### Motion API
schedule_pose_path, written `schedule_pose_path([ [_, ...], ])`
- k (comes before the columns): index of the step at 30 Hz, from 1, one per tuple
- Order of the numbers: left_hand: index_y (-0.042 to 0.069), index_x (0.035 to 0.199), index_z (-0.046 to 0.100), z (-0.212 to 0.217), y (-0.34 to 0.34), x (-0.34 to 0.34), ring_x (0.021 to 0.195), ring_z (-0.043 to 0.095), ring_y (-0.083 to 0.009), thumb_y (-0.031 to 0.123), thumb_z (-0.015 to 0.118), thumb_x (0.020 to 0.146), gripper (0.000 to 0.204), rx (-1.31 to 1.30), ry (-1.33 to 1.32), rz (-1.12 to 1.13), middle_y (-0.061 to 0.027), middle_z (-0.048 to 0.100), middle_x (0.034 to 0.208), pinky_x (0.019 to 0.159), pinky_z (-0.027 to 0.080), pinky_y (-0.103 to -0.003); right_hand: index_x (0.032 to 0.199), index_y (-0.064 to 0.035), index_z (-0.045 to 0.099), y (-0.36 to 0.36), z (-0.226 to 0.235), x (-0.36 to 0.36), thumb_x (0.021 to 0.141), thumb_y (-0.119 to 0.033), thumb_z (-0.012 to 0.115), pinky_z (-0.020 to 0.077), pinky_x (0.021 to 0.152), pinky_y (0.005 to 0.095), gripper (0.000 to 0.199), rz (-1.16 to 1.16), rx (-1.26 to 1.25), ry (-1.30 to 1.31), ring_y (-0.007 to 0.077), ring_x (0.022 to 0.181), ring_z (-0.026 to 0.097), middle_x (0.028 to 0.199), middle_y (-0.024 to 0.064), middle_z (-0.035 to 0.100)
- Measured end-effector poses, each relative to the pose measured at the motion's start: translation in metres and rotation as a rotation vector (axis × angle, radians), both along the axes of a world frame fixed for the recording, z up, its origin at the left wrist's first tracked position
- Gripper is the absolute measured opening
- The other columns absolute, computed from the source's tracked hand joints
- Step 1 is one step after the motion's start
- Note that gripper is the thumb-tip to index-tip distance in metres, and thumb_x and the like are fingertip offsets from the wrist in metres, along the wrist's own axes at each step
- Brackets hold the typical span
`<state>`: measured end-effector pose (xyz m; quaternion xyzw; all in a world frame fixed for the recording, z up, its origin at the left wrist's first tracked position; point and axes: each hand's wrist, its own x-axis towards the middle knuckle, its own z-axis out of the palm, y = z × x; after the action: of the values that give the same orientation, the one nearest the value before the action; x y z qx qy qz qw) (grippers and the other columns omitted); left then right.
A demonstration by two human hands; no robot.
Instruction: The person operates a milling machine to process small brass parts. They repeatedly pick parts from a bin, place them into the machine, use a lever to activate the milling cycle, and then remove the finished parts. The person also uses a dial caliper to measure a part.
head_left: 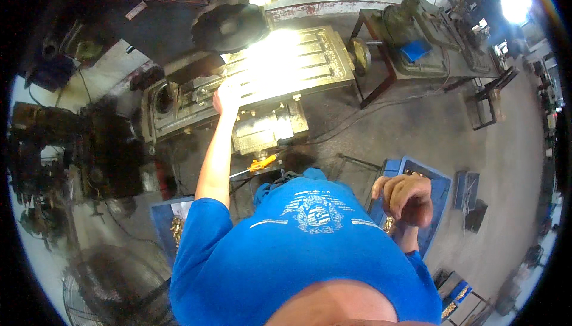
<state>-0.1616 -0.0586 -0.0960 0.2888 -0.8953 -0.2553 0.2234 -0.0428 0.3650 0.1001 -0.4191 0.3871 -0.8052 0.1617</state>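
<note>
Left hand [226,97] is reaching out to the slotted grey metal machine table [298,58], resting at its near edge under the glare; its grip cannot be told, fingers washed out by the lamp light. Right hand [408,198] is hovering well to the right of the machine table, above the blue plastic bin [441,186], fingers curled narrow, apparently around small brass-coloured parts [388,225], though what it holds is not clear. Judgement: best to keep the left hand clear of the dark round spindle head [229,25] hanging just above the machine table. An orange-handled tool [261,163] is lying below the machine table; a second blue tray of brass pieces [176,225] is sitting lower left; a green drill stand [417,34] is standing to its right.
</note>
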Motion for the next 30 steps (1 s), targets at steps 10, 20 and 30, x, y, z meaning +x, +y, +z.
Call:
schedule_pose_path([
  [10, 0.008, 0.075, 0.058, -0.020, 0.145, 0.021, 0.052, 0.056, -0.0245, 0.021, 0.062, 0.079, 0.014, -0.081, 0.061, -0.853, -0.0112, 0.056, 0.059, 0.050, 0.043, -0.035, 0.102, 0.0024, 0.058, 0.001, -0.150, -0.006, 0.072, -0.022, 0.061, 0.0465, 0.079, 0.0302, 0.039, -0.515, 0.466, -0.549, 0.0186, 0.086, 0.059, 0.097, 0.0107, 0.061],
  [20, 0.001, 0.088, 0.061, 0.006, 0.242, 0.071, 0.058, 0.062, -0.0155, 0.003, 0.063, 0.076, 0.013, 0.283, -0.198, -1.163, -0.0125, 0.064, 0.067, 0.054, 0.048, -0.026, 0.108, 0.0087, 0.056, -0.028, -0.188, 0.001, 0.066, -0.001, 0.046, 0.0442, 0.086, 0.0328, 0.044, -0.494, 0.258, -0.858, 0.0235, 0.097, 0.058, 0.105, 0.0167, 0.060],
  [30, 0.001, 0.106, 0.055, 0.024, 0.255, 0.075, 0.065, 0.056, -0.0069, 0.002, 0.062, 0.080, 0.027, 0.560, -0.226, -1.429, -0.0022, 0.061, 0.074, 0.054, 0.046, -0.021, 0.089, 0.0022, 0.067, 0.018, -0.185, 0.041, 0.070, -0.013, 0.060, 0.0429, 0.084, 0.0321, 0.025, -0.985, 0.347, -0.396, 0.0224, 0.093, 0.057, 0.094, 0.0125, 0.065],
])
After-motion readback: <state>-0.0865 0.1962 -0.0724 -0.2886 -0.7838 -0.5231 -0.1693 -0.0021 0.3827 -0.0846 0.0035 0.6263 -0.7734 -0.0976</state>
